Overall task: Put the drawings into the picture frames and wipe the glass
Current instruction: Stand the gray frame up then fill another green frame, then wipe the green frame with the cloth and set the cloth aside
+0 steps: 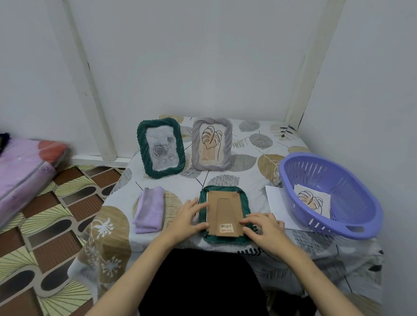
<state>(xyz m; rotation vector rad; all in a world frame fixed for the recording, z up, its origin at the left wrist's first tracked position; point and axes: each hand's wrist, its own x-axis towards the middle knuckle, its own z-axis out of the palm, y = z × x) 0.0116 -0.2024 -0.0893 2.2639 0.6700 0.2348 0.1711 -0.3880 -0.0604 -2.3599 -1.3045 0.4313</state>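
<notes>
Frame [224, 215], dark green and face down, lies at the near edge of the counter [250, 169] at 6 o'clock, its brown backing board [224, 213] upward. From the head view, both hands work it with fingers loosely bent, gripping nothing: the left hand [187, 217] touches the frame's 9 o'clock edge, the right hand [263, 227] rests on its 4 o'clock corner. It looks light but stiff, with breakable glass underneath, so I would hold it by the ribbed rim, not the thin board.

Just beside the left hand, at 9 o'clock, lies a folded lilac cloth [149, 209]. Two filled frames [161, 147] stand at 12 o'clock. A purple basket [358, 223] at 3 o'clock holds a leaf drawing [311, 202]; nothing blocks the reach.
</notes>
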